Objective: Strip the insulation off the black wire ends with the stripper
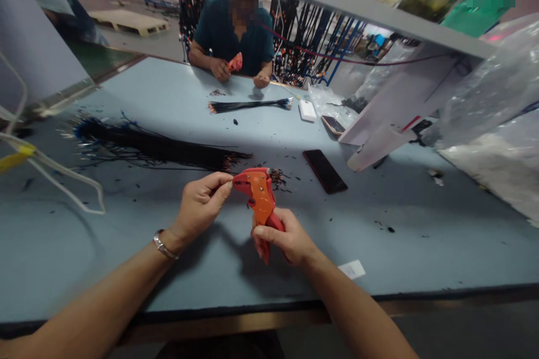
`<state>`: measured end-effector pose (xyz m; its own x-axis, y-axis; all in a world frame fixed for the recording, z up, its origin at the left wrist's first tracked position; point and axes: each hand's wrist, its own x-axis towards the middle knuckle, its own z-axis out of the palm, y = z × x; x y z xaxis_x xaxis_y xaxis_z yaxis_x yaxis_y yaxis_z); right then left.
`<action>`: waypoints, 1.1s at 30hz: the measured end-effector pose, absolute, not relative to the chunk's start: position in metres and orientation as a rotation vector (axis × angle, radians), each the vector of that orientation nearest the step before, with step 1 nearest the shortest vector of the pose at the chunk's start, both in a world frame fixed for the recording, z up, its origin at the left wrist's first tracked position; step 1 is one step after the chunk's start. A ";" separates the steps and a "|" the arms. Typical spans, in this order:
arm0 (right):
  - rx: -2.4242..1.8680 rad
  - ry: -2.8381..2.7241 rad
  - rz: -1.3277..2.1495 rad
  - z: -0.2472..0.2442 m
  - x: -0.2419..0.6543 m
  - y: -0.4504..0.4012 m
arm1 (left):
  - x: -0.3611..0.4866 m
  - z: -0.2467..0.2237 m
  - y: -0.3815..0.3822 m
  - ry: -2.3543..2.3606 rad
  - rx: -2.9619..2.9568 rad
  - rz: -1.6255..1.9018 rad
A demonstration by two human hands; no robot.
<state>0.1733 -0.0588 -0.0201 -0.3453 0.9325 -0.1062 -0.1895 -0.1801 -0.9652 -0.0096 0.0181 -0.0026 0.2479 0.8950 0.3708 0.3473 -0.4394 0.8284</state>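
Note:
My right hand (284,235) is wrapped round the handles of a red and orange wire stripper (261,196), held above the blue-grey table (189,280). At the tool's jaw end, my left hand (207,199) is closed in a pinch; what its fingertips hold is too small to make out. Behind my left hand lies a large bundle of black wires (168,146), with pale and blue ends at the left and copper-coloured ends at the right. Small cut pieces (278,178) are heaped just behind the tool's head.
A dark phone (325,171) lies right of the tool. Across the table, a person (238,33) holds a red tool behind a smaller wire bundle (250,105). White cables (63,176) are at left, a slanted post (381,146) at right, and a white label (352,269) near the front.

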 end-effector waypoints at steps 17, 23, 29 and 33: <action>-0.917 -0.856 1.779 -0.023 0.176 -0.055 | -0.001 -0.015 0.027 1.236 1.939 1.120; -0.927 -0.676 1.615 -0.017 0.192 -0.050 | -0.006 -0.015 0.031 1.350 1.856 1.130; -0.936 -0.868 1.703 -0.018 0.191 -0.051 | -0.004 -0.014 0.027 1.375 1.805 1.116; -0.929 -0.936 1.778 -0.020 0.188 -0.052 | -0.006 -0.010 0.025 1.349 1.745 1.125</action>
<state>0.1876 -0.0523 -0.0197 -0.3177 0.9268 -0.2006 -0.3592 -0.3134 -0.8791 -0.0057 0.0250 -0.0104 0.1005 0.9666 0.2358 0.4056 -0.2562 0.8774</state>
